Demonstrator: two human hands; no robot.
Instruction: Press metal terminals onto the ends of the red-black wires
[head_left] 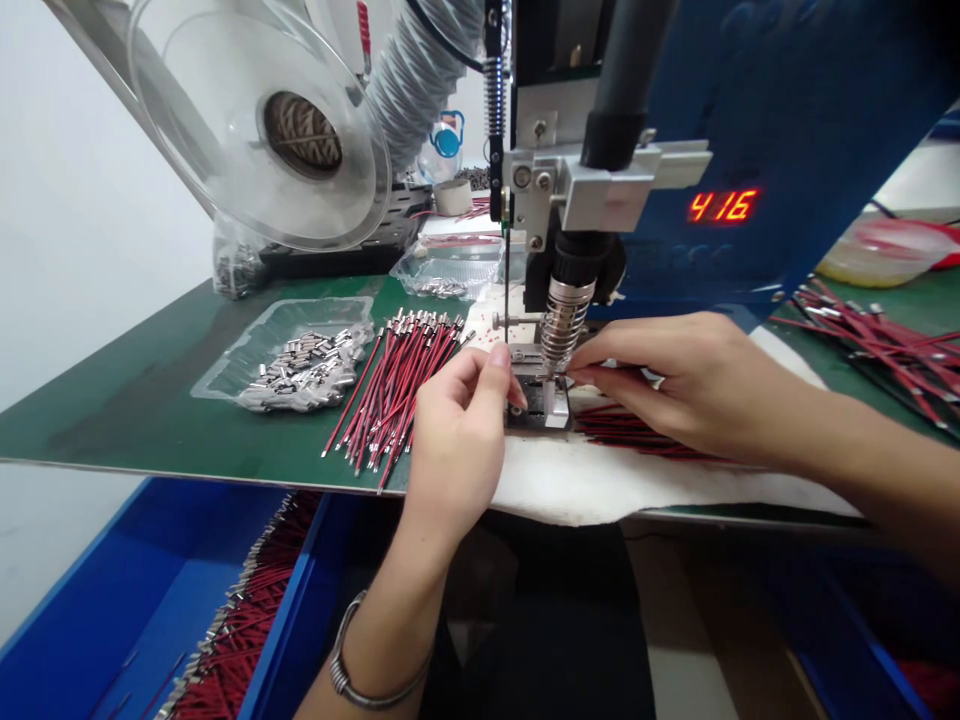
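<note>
My left hand point(459, 425) is pinched closed at the small metal fixture point(553, 402) under the machine's soldering tip point(561, 322); what it pinches is too small to name. My right hand point(679, 380) reaches in from the right, fingers pressed together at the same fixture, over a bundle of red wires point(630, 430). A pile of red wires with metal ends point(394, 395) lies just left of my left hand. A clear tray of small metal sleeves point(300, 365) sits further left on the green table point(150, 410).
A blue machine shows a red display reading 416 point(721, 206). A clear spool point(262, 120) and grey hose point(420, 70) hang above the back. More red wires point(885, 345) lie at the right. A blue bin point(150, 610) below the table holds finished red wires point(247, 610).
</note>
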